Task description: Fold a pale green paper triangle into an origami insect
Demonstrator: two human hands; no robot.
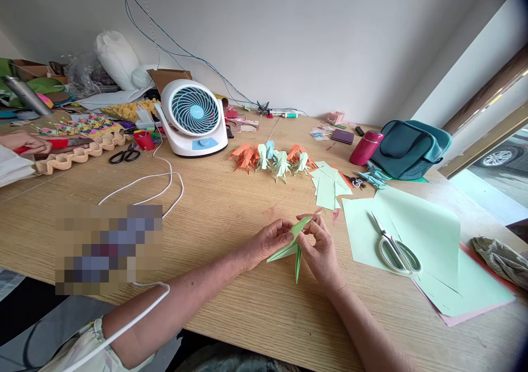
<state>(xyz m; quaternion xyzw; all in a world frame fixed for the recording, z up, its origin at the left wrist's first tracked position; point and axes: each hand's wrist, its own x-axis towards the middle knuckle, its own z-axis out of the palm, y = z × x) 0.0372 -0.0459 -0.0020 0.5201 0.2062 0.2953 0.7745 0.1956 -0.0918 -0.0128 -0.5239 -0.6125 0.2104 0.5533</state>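
Pale green folded paper figure [291, 244] up off the wooden tabletop [231, 207], near its front edge, pinched from both sides. Left hand [266, 243] clamped on the figure's left flank, thumb and fingertips closed on the paper, seemingly to steady it. Right hand [319, 251] gripping the upper point from the other side, fingers curled tight over the fold, probably to press a crease; long narrow tail of the figure hanging down between the wrists. Just to the right, large pale green paper sheets [416, 234] lying flat over a pink sheet, white-handled metal scissors [396, 248] resting on top within easy reach. Further back, a stack of small green folded pieces [328, 185], then a row of finished orange, green and blue paper figures [272, 160] lined up, likely set aside as done. Behind those, a white desk fan with a blue grille [193, 116] facing the seat, white cable [165, 179] looping across the wood. Dark pink metal flask [365, 146] and teal fabric bag [410, 146] off to the right rear. Far left, another person's hand [25, 141] beside black-handled scissors [124, 155].
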